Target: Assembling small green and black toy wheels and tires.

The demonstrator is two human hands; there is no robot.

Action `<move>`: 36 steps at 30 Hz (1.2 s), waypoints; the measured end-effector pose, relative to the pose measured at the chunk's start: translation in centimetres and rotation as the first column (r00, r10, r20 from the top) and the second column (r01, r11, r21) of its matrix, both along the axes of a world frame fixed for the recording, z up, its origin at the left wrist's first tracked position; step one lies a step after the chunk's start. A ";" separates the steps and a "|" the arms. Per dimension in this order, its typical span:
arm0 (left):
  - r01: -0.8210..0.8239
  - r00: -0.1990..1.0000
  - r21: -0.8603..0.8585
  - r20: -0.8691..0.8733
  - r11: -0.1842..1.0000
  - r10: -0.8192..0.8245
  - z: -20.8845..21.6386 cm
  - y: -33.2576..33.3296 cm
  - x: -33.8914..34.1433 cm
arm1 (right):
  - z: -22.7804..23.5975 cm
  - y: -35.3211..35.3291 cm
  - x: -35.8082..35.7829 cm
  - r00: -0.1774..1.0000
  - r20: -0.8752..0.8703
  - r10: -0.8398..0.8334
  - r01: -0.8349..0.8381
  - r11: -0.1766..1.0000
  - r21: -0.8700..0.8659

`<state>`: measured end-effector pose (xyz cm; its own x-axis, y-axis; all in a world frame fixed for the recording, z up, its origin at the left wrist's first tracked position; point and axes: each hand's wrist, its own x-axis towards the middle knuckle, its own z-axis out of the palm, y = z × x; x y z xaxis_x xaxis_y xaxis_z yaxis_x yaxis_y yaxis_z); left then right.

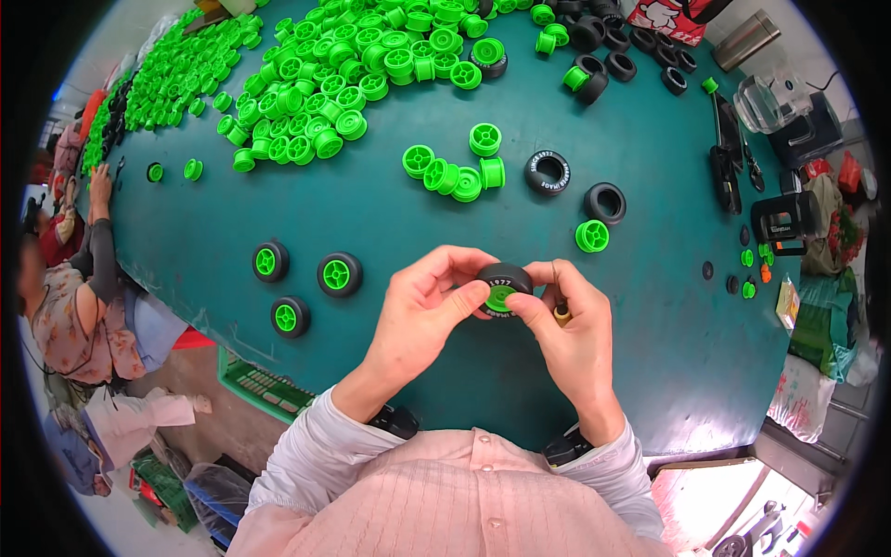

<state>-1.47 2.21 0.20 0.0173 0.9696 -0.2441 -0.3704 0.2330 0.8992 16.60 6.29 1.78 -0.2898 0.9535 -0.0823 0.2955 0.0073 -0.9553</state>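
Note:
Between both hands, just above the near part of the green table (418,371), is a small black rubber tyre (506,275) with a green plastic wheel rim (498,299) in its opening. My left hand (432,302) grips the tyre's left side, thumb on the rim. My right hand (568,320) closes on the right side, its thumb also pressing the rim; a brass-coloured ring or band shows by its fingers. To the left stand three wheels with tyres on green rims, one of them a finished-looking wheel (340,274). Beyond my hands lie a loose rim (592,236) and a bare tyre (605,202).
A big heap of green rims (325,84) covers the far table, with several rims (455,176) grouped nearer. Black tyres (613,42) gather at the far right, near a steel flask (745,40) and a clear container (770,102). Another person (88,306) works at the left edge.

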 end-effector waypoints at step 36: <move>-0.099 0.956 -0.161 0.257 0.982 0.139 -1.0 -0.3 1.4 | -0.7 -0.4 -0.5 0.981 -0.188 -0.053 0.007 0.972 -0.237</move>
